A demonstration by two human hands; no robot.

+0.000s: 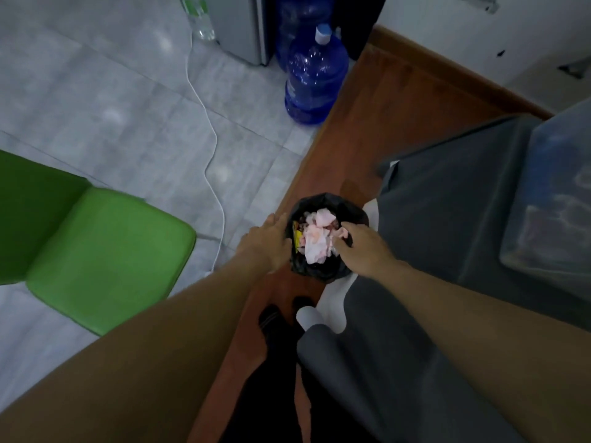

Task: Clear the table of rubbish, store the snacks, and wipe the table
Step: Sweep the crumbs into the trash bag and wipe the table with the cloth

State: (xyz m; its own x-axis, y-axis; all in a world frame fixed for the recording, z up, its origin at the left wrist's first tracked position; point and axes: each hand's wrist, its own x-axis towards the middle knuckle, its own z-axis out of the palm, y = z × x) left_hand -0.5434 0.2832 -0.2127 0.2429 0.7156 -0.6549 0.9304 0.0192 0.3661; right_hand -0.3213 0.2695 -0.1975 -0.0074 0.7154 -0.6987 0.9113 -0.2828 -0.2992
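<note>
A small bin lined with a black bag [319,270] stands on the brown floor strip below me. It is filled with crumpled pink-white tissues [316,241] and a yellow wrapper [298,238]. My left hand [267,239] holds the bag's left rim, fingers curled over its edge. My right hand [358,243] reaches in from the right, its fingertips on the tissues and the bag's right rim; whether it pinches anything is hidden. The table is out of view.
A green chair [96,247] stands at the left on the grey tiles. A white cable [211,148] runs across the floor. Two blue water jugs [315,75] stand behind the bin. A grey bed or sofa [447,219] fills the right. My black-socked feet [271,318] stand below.
</note>
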